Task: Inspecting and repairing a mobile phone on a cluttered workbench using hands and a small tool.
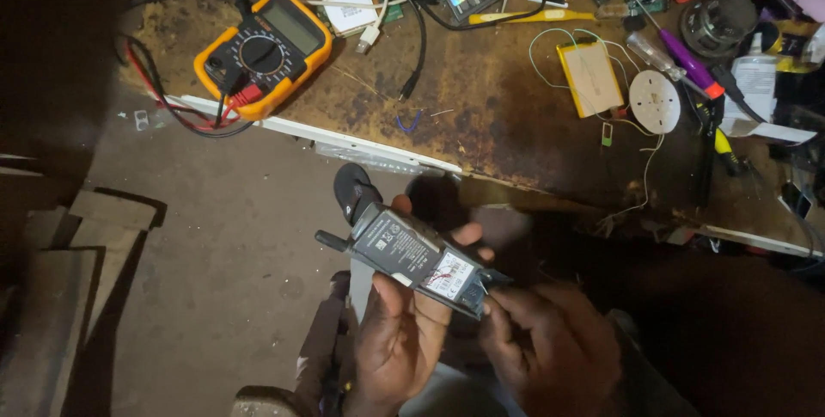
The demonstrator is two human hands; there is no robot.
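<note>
Both hands are held low in front of the person, below the near edge of the table point(481, 116), and together they carry a flat, dark grey device point(418, 255) with pale printed labels on its upper face. The left hand point(397, 341) is closed on the device from below, its thumb lying across the lower long edge and its fingertips showing above the far edge. The right hand point(550, 344) pinches the device's right end between thumb and fingers. The device lies tilted, its left end higher and pointing toward a dark sandal point(352, 192) on the grey floor point(223, 254). On the worn brown table, well apart from the hands, an orange multimeter point(265, 52) sits at the left with red and black leads trailing over the edge. Farther right lie a flat yellow battery pack point(589, 77) with thin wires, a round white disc point(654, 101) just beside it, and a purple-handled screwdriver point(687, 60). A black cable point(418, 47) runs down across the table's middle.
</note>
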